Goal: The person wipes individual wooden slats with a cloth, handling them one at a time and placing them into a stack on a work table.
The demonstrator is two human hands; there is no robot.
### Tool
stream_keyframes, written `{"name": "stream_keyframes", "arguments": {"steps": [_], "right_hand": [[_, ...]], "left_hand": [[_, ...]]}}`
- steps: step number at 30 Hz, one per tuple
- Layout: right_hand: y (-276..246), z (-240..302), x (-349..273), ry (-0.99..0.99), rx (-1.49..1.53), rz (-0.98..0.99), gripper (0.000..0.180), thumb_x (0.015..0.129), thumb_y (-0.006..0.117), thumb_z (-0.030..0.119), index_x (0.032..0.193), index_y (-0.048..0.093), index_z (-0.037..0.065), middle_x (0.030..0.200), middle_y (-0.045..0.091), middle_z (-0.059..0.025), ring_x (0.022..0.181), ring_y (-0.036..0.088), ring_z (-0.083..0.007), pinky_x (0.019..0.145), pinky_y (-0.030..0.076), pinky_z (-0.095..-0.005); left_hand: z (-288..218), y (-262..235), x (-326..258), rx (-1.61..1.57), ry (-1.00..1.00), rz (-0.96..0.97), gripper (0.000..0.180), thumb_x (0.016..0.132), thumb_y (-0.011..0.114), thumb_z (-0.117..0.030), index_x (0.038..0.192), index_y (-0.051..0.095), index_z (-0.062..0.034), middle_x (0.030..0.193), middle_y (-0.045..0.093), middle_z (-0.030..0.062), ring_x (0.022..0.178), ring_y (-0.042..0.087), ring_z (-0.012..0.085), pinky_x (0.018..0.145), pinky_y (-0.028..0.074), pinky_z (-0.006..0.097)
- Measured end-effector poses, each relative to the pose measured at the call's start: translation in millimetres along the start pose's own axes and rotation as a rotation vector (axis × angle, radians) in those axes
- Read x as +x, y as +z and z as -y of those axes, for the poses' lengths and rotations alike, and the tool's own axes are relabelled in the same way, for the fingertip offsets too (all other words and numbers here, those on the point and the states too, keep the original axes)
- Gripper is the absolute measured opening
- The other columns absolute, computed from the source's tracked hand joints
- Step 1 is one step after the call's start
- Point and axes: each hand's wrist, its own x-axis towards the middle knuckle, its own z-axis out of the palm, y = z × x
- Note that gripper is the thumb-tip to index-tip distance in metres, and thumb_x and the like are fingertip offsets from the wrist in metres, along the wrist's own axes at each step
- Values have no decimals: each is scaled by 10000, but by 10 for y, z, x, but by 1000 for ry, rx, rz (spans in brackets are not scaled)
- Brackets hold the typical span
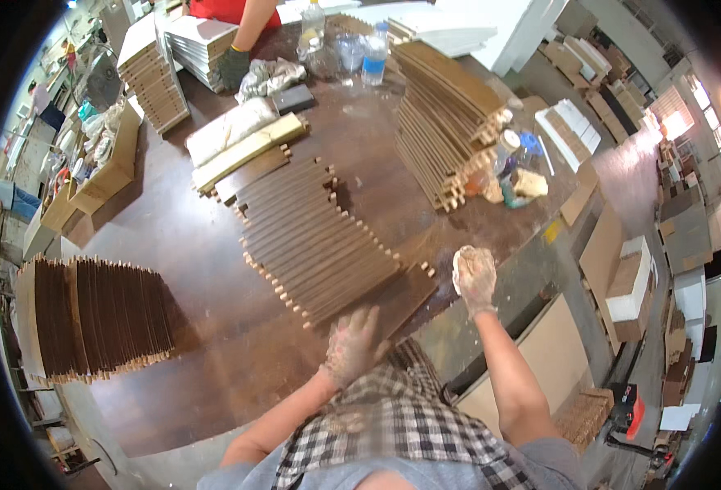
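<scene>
Left hand (350, 347) lies flat, fingers spread, on the fanned wooden slats (315, 237); right hand (475, 278), fingers curled together, hovers over the worktop (205, 269) edge

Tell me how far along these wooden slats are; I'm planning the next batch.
Looks done: one bundle of slats stands at the table's left. In hand: the left hand lies flat on the near end of the fanned row of slats; the right hand hovers at the table edge. Seemingly left: the tall stack beyond.
</scene>
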Motion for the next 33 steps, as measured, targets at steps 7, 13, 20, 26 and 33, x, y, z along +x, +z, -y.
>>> {"name": "stream_keyframes", "arguments": {"steps": [7, 13, 20, 26, 33], "right_hand": [[-423, 1564, -771, -182, 573, 141, 85, 799, 577, 105, 774, 648, 66, 889, 658, -79, 841, 616, -260, 762, 491, -376], [-126, 944, -671, -101, 602, 73, 178, 767, 624, 113, 917, 707, 65, 1033, 702, -103, 960, 636, -292, 887, 491, -435], [-122, 1246, -976, -139, 743, 211, 168, 767, 657, 126, 919, 725, 108, 1034, 710, -73, 989, 645, -296, 895, 496, -421], [-152, 1461, -1119, -50, 763, 134, 139, 774, 648, 135, 872, 707, 55, 991, 692, -96, 954, 630, -290, 874, 500, -415], [-512, 965, -894, 271, 1342, 519, 160, 840, 706, 42, 978, 632, 77, 919, 683, -59, 889, 681, -184, 770, 574, -336]], "left_hand": [[89, 29, -87, -43, 36, 125, 896, 730, 814, -364, 1461, 428, -17, 1441, 434, 191, 1142, 508, 425, 968, 440, 527], [81, -42, -43, -42, 37, 152, 862, 765, 796, -379, 1462, 428, -29, 1441, 439, 178, 1145, 517, 416, 977, 452, 512], [111, -116, -15, -53, 56, 244, 910, 718, 838, -328, 1468, 417, -29, 1486, 415, 179, 1232, 492, 420, 1010, 443, 508], [118, -172, -5, -26, 102, 249, 998, 672, 862, -315, 1494, 372, -30, 1512, 393, 189, 1242, 497, 422, 1010, 455, 519], [30, -217, -5, 42, 61, 259, 1027, 663, 864, -391, 1476, 377, 5, 1508, 405, 181, 1235, 501, 417, 988, 454, 536]]}}
